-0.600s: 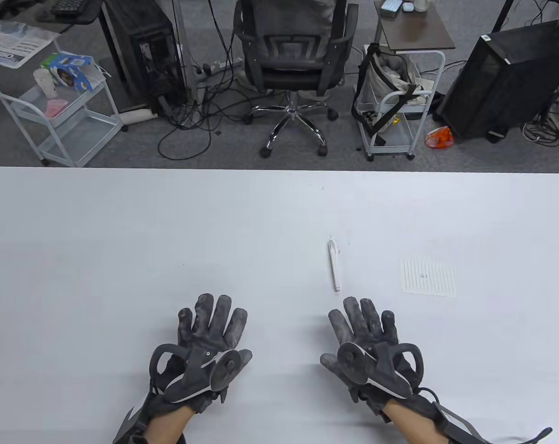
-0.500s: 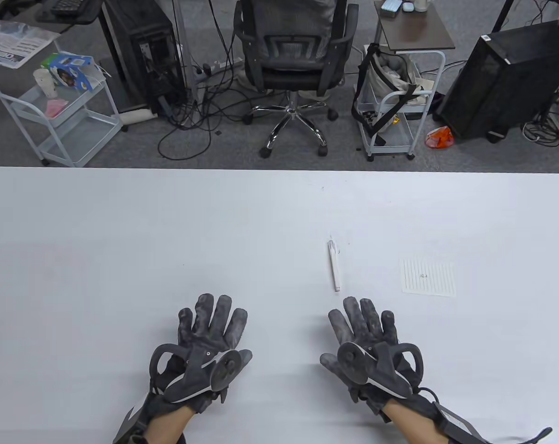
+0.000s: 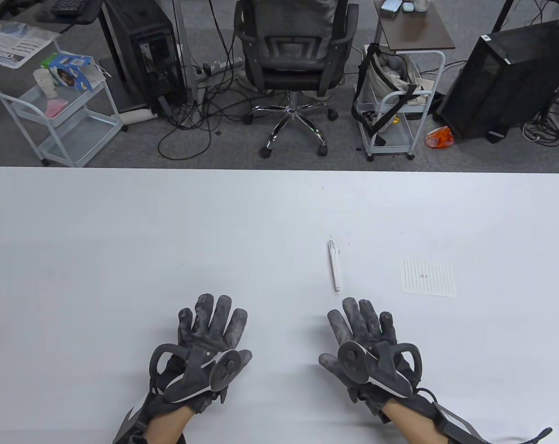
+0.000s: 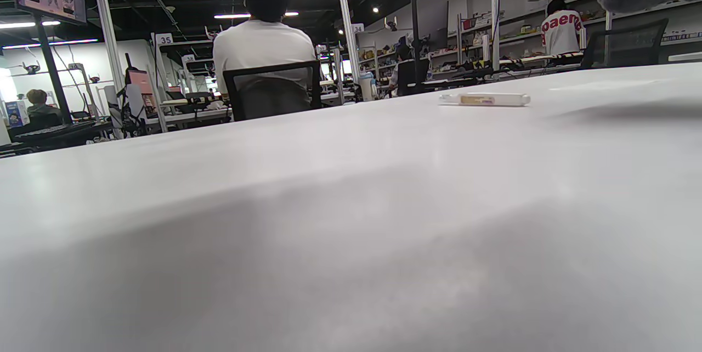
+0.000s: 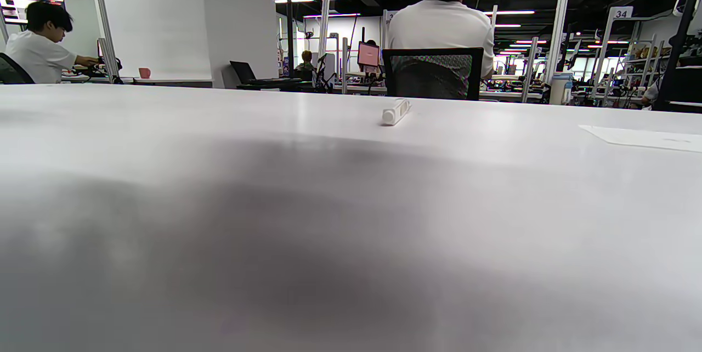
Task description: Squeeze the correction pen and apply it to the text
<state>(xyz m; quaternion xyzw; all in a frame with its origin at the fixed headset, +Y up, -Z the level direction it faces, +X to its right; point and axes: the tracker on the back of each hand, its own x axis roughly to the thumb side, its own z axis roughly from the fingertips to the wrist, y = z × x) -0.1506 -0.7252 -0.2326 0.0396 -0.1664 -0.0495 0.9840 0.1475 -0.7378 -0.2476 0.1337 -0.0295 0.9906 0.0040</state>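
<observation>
A white correction pen (image 3: 334, 265) lies flat on the white table (image 3: 122, 240), right of centre. It also shows in the left wrist view (image 4: 485, 99) and end-on in the right wrist view (image 5: 395, 111). A small lined paper (image 3: 428, 277) with a little dark text lies to the pen's right; its edge shows in the right wrist view (image 5: 641, 137). My left hand (image 3: 211, 331) lies open, palm down, near the front edge, holding nothing. My right hand (image 3: 363, 331) lies open, palm down, just short of the pen's near end, holding nothing.
Beyond the table's far edge stand an office chair (image 3: 294, 55), two wire carts (image 3: 62, 106) (image 3: 395, 106) and computer towers (image 3: 501, 78) on the floor.
</observation>
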